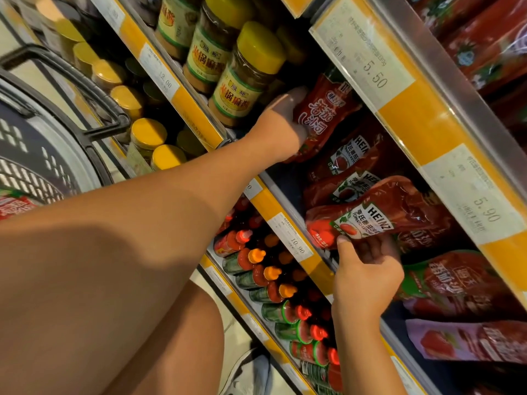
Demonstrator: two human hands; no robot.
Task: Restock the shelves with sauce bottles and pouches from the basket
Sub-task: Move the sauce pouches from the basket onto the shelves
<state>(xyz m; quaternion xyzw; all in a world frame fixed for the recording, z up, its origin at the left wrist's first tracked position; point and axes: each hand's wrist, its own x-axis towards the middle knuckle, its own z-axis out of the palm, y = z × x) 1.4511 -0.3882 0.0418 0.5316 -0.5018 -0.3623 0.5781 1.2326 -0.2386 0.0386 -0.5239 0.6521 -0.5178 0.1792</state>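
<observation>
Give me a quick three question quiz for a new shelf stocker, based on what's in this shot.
1. True or false: the right hand holds a Heinz pouch.
2. What colour are the lids of the jars left of the left hand?
3. The price tag above the red pouch that the left hand grips reads: A 5.50, B 12.00, C 10.90?

Key: 1 true; 2 yellow; 3 A.
</observation>
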